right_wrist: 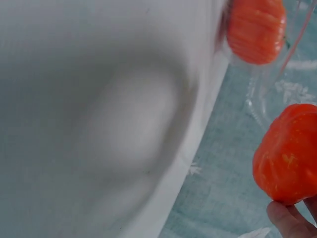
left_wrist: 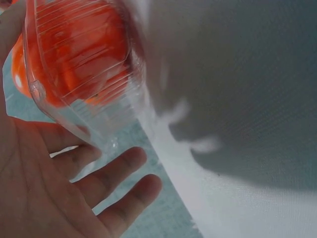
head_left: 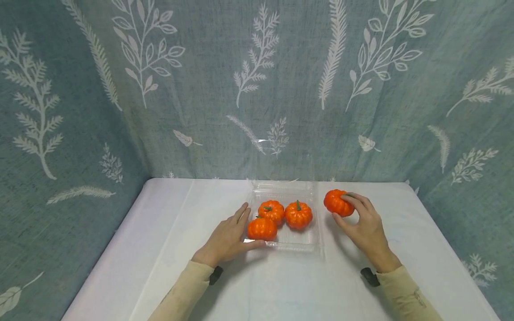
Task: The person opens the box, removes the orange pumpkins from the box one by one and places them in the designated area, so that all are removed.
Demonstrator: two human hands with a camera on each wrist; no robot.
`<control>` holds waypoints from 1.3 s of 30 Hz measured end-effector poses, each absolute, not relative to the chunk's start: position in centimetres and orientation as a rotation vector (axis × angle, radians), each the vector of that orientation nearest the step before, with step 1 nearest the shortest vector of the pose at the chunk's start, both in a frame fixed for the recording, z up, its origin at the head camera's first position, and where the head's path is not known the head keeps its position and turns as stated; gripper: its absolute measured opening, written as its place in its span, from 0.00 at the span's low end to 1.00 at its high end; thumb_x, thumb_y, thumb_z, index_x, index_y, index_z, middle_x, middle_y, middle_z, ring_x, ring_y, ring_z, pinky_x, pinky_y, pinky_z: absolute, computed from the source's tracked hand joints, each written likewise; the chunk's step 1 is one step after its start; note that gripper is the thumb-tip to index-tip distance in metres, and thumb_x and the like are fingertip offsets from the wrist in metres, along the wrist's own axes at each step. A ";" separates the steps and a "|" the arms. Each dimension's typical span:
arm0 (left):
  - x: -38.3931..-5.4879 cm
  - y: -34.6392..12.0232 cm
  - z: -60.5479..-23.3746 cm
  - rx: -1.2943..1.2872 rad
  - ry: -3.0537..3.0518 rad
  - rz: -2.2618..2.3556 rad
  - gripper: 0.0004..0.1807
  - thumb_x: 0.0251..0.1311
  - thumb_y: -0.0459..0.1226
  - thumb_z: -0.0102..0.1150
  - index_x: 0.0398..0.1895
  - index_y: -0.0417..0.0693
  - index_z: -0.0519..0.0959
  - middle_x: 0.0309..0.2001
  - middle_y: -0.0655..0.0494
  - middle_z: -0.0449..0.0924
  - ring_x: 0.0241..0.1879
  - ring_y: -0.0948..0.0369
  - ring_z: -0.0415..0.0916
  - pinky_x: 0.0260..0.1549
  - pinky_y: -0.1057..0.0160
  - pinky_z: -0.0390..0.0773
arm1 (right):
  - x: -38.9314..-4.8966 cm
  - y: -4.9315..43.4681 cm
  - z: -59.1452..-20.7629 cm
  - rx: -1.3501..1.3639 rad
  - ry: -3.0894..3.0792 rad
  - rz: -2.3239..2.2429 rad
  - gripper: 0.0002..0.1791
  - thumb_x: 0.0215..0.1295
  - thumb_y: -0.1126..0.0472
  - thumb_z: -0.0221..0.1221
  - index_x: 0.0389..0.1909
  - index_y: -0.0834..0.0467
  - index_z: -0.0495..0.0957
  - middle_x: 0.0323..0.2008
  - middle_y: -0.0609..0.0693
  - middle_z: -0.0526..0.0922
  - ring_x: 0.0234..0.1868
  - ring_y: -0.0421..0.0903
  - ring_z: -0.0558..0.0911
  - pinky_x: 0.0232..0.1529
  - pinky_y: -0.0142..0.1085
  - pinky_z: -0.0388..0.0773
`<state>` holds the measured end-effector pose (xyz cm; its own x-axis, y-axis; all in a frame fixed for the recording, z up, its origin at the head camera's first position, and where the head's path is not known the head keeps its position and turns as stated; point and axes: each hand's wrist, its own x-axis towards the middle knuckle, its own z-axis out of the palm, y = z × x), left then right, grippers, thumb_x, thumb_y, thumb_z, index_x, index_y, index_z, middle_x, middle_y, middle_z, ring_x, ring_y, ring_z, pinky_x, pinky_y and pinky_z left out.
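Note:
A clear plastic clamshell container [head_left: 299, 246] lies with its lid raised at the back, and three small orange pumpkins are inside. One pumpkin [head_left: 262, 229] sits at the front left, another [head_left: 272, 211] just behind it, and a third [head_left: 298, 217] to the right with its green stem up. My left hand [head_left: 225, 240] rests along the container's left front corner, thumb at the front rim; the left wrist view shows its fingers [left_wrist: 116, 178] spread beside the clear wall. Right of the container, my right hand [head_left: 368, 226] pinches a fourth pumpkin [head_left: 336, 203] between thumb and fingers, raised over the table.
A white cloth covers the table [head_left: 172, 249]. Blue-green curtains [head_left: 209, 111] with white leaf prints stand behind it and at both sides. The transparent lid [head_left: 283, 167] rises against the back curtain. Dark bands [head_left: 215, 275] sit at both wrists.

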<state>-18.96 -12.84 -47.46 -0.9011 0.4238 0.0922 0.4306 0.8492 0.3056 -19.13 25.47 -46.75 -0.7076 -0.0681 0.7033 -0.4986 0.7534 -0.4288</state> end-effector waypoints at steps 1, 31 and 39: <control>-18.9 -12.9 -47.5 -0.696 -2.999 -0.502 0.63 0.54 0.77 0.52 0.79 0.38 0.57 0.80 0.46 0.51 0.69 0.44 0.67 0.65 0.46 0.71 | -19.3 25.6 -46.9 0.415 -2.265 0.803 0.30 0.47 0.64 0.79 0.53 0.61 0.81 0.56 0.58 0.79 0.55 0.56 0.79 0.64 0.24 0.67; -18.6 -13.1 -46.9 -0.717 -2.991 -0.506 0.62 0.55 0.74 0.55 0.78 0.36 0.57 0.79 0.44 0.52 0.66 0.43 0.70 0.64 0.47 0.72 | -21.7 27.1 -48.4 0.282 -2.664 0.707 0.28 0.49 0.66 0.77 0.50 0.65 0.75 0.53 0.69 0.74 0.52 0.69 0.75 0.58 0.64 0.73; -18.6 -13.1 -47.1 -0.709 -2.985 -0.539 0.63 0.54 0.76 0.53 0.78 0.36 0.57 0.79 0.44 0.52 0.67 0.42 0.69 0.65 0.46 0.71 | -20.7 26.9 -48.6 0.391 -2.648 0.562 0.25 0.53 0.63 0.75 0.47 0.65 0.73 0.49 0.70 0.74 0.45 0.69 0.76 0.50 0.62 0.79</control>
